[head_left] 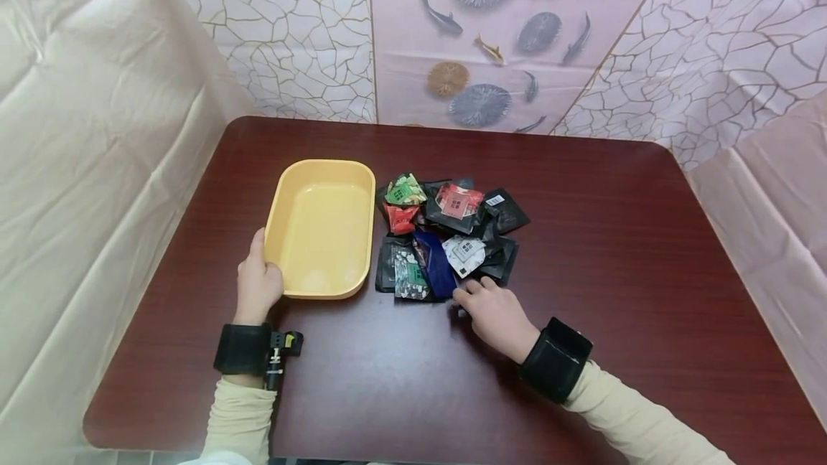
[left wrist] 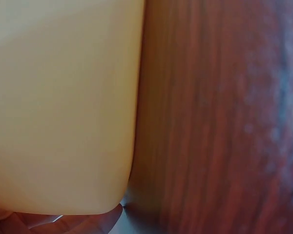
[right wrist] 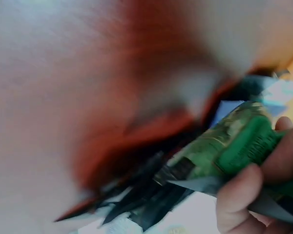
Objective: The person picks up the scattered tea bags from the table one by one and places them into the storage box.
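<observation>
My left hand (head_left: pixel 258 283) grips the near left side of a yellow plastic tray (head_left: pixel 319 228), which stands on the table with nothing in it. In the left wrist view, fingers (left wrist: pixel 88 223) curl at the edge of the tray's wall (left wrist: pixel 63 122). My right hand (head_left: pixel 497 314) is at the near edge of a pile of small sachets, beside a dark blue sachet (head_left: pixel 436 262). Close up in the right wrist view, its thumb and fingers pinch a green-labelled sachet (right wrist: pixel 219 141). Only a dark bit below the fingers shows from the head.
Among the pile lie a red-labelled sachet (head_left: pixel 459 203), a light green one (head_left: pixel 405 191), a white-labelled one (head_left: pixel 465 255) and several black ones. The dark red wooden table (head_left: pixel 614 271) has patterned cloth (head_left: pixel 310 34) hanging behind it and pale cloth on both sides.
</observation>
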Demonstrator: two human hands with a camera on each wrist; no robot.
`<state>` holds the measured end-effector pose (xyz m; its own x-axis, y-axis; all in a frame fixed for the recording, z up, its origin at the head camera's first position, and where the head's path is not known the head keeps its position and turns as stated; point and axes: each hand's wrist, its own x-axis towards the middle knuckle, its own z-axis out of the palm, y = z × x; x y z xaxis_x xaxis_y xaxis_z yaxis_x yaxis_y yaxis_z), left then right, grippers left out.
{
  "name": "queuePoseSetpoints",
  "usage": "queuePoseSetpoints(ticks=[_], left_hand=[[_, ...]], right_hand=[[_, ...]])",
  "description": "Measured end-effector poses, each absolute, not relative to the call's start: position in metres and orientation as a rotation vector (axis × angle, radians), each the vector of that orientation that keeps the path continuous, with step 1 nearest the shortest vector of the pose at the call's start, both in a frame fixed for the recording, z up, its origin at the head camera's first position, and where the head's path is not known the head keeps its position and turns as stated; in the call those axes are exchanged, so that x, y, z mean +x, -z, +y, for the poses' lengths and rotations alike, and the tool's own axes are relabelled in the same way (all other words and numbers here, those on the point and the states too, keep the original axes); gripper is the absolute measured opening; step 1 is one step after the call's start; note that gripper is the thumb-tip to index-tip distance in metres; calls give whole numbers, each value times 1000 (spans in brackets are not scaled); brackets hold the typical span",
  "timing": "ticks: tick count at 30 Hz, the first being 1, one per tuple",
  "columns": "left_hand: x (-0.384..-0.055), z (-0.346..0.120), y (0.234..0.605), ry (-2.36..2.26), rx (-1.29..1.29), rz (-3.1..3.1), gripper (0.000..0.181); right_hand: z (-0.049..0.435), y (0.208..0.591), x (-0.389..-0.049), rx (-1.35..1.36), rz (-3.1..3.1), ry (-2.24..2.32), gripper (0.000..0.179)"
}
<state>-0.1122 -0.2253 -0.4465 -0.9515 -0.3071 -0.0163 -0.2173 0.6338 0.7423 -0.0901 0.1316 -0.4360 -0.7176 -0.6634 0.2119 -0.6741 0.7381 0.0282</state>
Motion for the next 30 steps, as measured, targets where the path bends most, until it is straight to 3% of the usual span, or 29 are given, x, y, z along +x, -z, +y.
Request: queuePoseSetpoints(ticks=[19,30], left_hand=[[-113,-228,448,1240,458,-2745,61],[-116,-229,450,1245,467,-2713,60]], right_hand=[[67,403,-113,1052,-2618,-237,26],[-3,387,-136,1190,-2548,-233,26]])
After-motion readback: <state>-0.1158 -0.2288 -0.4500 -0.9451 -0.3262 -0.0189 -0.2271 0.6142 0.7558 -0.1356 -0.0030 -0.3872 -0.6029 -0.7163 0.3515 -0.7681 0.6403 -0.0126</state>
